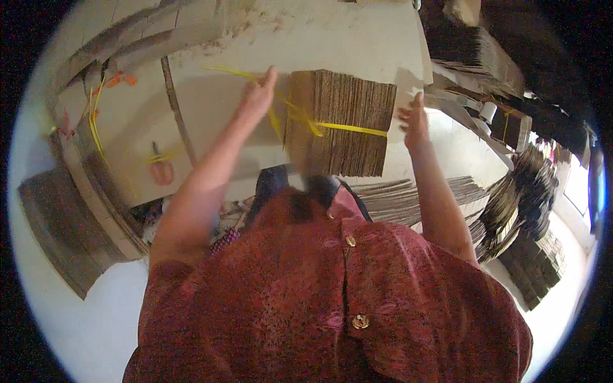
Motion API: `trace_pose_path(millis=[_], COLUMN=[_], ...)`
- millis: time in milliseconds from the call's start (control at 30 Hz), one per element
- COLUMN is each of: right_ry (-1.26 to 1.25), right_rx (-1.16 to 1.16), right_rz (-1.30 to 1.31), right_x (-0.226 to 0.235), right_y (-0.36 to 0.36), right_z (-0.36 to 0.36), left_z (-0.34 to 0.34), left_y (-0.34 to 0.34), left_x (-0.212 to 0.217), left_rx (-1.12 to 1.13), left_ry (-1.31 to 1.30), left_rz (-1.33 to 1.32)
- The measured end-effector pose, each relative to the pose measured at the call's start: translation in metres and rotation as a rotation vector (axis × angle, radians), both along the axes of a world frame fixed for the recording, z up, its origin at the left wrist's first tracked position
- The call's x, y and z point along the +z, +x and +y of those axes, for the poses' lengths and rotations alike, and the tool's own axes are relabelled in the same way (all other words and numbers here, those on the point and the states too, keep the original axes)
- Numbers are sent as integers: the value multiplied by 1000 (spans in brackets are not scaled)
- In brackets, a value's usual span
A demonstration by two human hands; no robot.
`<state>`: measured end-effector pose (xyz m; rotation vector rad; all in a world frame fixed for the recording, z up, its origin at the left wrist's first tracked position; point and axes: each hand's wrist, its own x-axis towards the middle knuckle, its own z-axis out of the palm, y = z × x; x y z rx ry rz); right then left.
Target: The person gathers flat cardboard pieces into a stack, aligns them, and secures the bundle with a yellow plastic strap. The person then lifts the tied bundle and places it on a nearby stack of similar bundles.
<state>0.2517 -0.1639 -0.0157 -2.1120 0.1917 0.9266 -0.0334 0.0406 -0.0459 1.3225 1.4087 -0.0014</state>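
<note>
bundle: stack of cardboard sheets [338, 121] on the table [357, 38], edges up, long axis left to right
strap [351, 129]: yellow, across the bundle
left hand [257, 97]: at the bundle's left edge, pinching the strap
right hand [415, 118]: just right of the bundle, fingers spread, holding nothing
containers: none seen

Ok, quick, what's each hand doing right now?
Left hand: shut on the yellow strap over the cardboard bundle.
Right hand: open, at the bundle's right edge.
</note>
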Motion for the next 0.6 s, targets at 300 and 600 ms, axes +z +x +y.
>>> trace_pose_path(millis=[300, 600], right_ry=[667, 504], right_rx=[-9, 219], right_rz=[540, 188], right_x=[17, 17], right_y=[-54, -61], right_z=[12, 7], left_z=[-40, -77], left_y=[40, 18], left_x=[-1, 26], left_rx=[272, 137], left_ry=[-126, 360], left_rz=[-756, -783])
